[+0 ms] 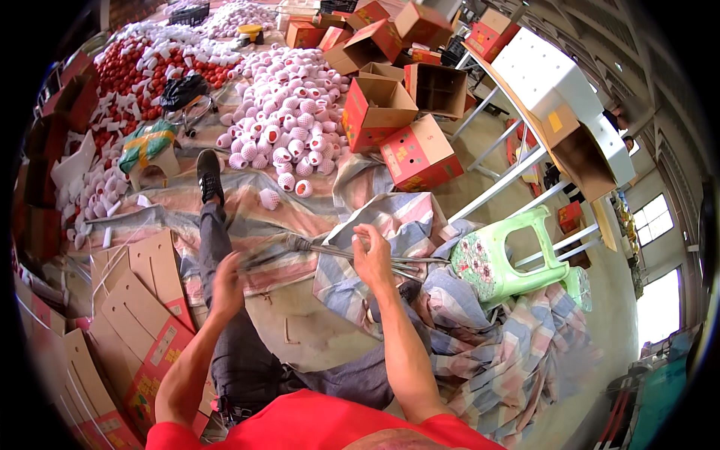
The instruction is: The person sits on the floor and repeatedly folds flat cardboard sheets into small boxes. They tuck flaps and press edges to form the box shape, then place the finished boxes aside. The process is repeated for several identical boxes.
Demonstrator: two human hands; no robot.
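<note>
Fingers point(365, 241) of the right hand point(373, 259) pinch a bundle of thin grey straps point(330, 252) stretched leftward to the blurred left hand point(227, 281), whose grip I cannot tell; light, limp, likely slippery, best gripped near the ends.

open red cartons point(375, 109) top centre | flat cartons point(142, 330) lower left

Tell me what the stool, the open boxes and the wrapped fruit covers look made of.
Stool: likely moulded plastic, glossy green with a flower-printed seat. Open boxes: cardboard, brown matt inside, red printed outside, folded flaps. Fruit covers: probably soft foam netting, white-pink with a mesh pattern.
</note>
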